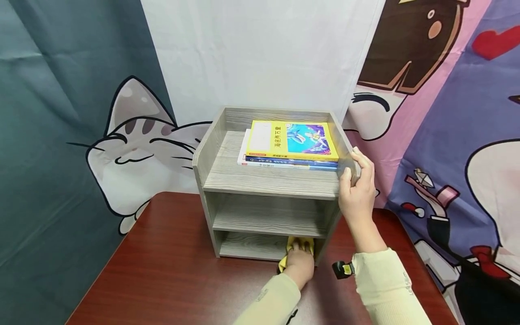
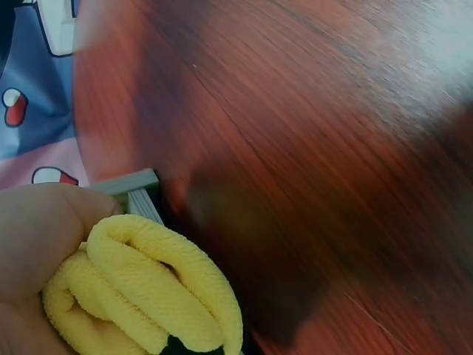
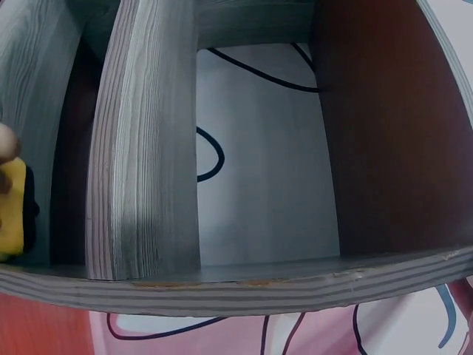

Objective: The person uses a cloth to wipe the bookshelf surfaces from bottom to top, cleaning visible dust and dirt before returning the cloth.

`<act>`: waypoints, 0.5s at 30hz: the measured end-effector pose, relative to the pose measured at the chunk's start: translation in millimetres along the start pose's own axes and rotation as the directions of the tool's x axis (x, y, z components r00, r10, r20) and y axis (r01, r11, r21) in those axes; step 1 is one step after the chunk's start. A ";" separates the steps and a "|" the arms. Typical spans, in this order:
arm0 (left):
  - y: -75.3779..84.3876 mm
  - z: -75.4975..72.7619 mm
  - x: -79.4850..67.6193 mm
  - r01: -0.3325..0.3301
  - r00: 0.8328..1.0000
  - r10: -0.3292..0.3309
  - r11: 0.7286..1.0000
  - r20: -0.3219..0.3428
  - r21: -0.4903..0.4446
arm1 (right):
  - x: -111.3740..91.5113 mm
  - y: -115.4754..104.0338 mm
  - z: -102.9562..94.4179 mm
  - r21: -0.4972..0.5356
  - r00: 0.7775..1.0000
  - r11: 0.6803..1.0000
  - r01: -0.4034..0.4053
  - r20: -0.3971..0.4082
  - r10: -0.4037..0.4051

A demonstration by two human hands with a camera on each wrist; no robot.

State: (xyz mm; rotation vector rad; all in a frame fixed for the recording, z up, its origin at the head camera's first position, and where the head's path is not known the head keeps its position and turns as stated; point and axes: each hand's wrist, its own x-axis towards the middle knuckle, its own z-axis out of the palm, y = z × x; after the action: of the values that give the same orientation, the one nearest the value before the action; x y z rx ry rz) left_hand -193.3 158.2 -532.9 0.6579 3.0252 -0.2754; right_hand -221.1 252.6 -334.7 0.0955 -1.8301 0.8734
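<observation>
A small grey wood-grain shelf unit [image 1: 268,212] stands on the table, with two open compartments below its top tray. Low at its right, my left hand [image 1: 299,265] reaches into the bottom compartment and presses a yellow cloth [image 1: 283,262] there. Bunched folds of the yellow cloth [image 2: 159,277] bulge beside the thumb side of the left hand [image 2: 37,244] in the left wrist view. My right hand [image 1: 359,194] grips the front top edge of the right side panel, thumb inside and fingers outside. At the left edge of the right wrist view, the cloth [image 3: 11,214] shows under fingertips.
Several stacked books [image 1: 266,144], a yellow-covered one on top, lie in the top tray. The unit stands on a reddish-brown table [image 1: 162,271]. Printed cartoon curtains [image 1: 260,54] hang behind and at both sides. A black strapped device [image 1: 342,270] is at the right wrist.
</observation>
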 end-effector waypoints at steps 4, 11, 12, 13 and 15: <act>-14.2 8.9 -3.9 0.026 1.000 -0.026 1.000 -0.015 -0.015 | -1.2 -1.2 0.9 0.009 1.000 1.000 0.000 -0.008 0.000; -52.0 17.5 -11.8 0.057 0.997 -0.058 0.998 -0.050 -0.039 | 0.6 -1.0 1.2 0.036 1.000 0.999 -0.005 -0.013 0.005; -57.7 18.8 -12.9 0.058 0.997 -0.060 0.997 -0.048 -0.040 | 0.6 -1.1 1.6 0.039 1.000 0.999 -0.005 -0.013 0.005; -62.8 20.2 -14.0 0.058 0.997 -0.060 0.997 -0.046 -0.044 | 0.6 -1.1 1.3 0.041 1.000 0.999 -0.005 -0.014 0.006; -72.7 22.9 -16.5 0.061 0.997 -0.063 0.997 -0.042 -0.051 | 0.6 -1.0 1.5 0.047 1.000 0.999 -0.002 -0.015 0.003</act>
State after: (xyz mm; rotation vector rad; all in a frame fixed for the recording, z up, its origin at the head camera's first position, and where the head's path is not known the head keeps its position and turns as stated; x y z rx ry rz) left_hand -208.6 82.3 -542.3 0.5744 3.0865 -0.1899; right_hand -222.1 251.2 -334.0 0.1161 -1.7967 0.9165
